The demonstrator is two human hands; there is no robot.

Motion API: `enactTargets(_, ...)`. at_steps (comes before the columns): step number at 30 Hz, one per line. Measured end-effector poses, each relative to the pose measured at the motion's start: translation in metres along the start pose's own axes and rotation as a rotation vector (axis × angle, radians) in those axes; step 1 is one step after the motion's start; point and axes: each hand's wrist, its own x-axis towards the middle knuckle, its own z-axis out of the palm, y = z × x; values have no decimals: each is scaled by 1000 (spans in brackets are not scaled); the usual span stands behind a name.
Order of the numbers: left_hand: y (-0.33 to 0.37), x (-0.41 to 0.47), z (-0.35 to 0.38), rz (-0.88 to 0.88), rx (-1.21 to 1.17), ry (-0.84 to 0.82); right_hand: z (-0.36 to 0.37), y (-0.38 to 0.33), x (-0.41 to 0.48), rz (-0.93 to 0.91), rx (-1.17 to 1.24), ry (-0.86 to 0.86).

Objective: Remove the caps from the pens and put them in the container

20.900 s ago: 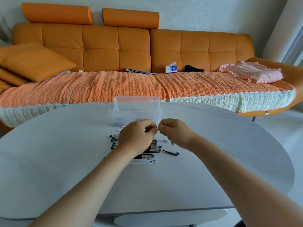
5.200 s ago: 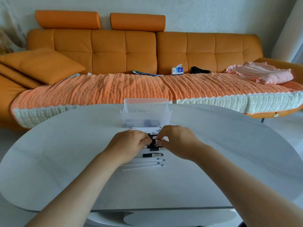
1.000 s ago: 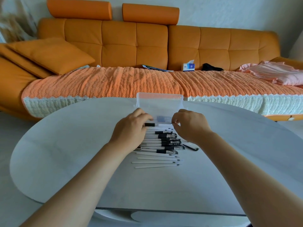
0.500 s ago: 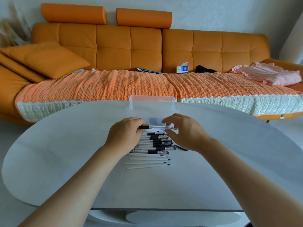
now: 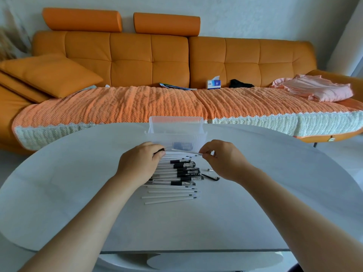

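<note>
Long orange leather sofa (image 5: 169, 59) fills the far side, seat under an orange knitted throw (image 5: 117, 107) with a white edge. Pale grey oval worktop (image 5: 59, 173) in front, spanning the view. Square orange cushion (image 5: 49, 73) lies at the sofa's left end and a crumpled pink cloth (image 5: 314, 91) at its right.

Clear ribbed plastic container (image 5: 176, 126) stands upright at the worktop's far middle. Dark shapes show through its near wall, too blurred to name. Just nearer lies a heap of white and black pens (image 5: 176, 171), side by side, running left to right; several bare white barrels lie along its near edge.

Left hand (image 5: 137, 163) rests over the heap's left end, fingers curled, pinching a black cap (image 5: 160, 151) at the fingertips. Right hand (image 5: 224, 160) hovers at the heap's far right, thumb and forefinger pinching the end of a slim white pen (image 5: 184, 151). That pen hangs close before the container's near wall, its other end just apart from the cap.

Small blue-and-white tissue box (image 5: 213, 83) on the sofa seat. Loose black clip (image 5: 211, 176) and a tiny metal piece (image 5: 210, 170) lie on the worktop just right of the heap
</note>
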Motion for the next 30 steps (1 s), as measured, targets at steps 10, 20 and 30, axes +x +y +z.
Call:
enactTargets(10,7,-3,-2,8,-137,-107,5,-4,4,-11,-1,-24)
enactTargets(20,-2,-2,1,-1,-142,-185,7,-6,4,0,-10,-30)
enactTargets(30,-7,-2,-3,40,-173,-200,3,-13,1,-88,-54,14)
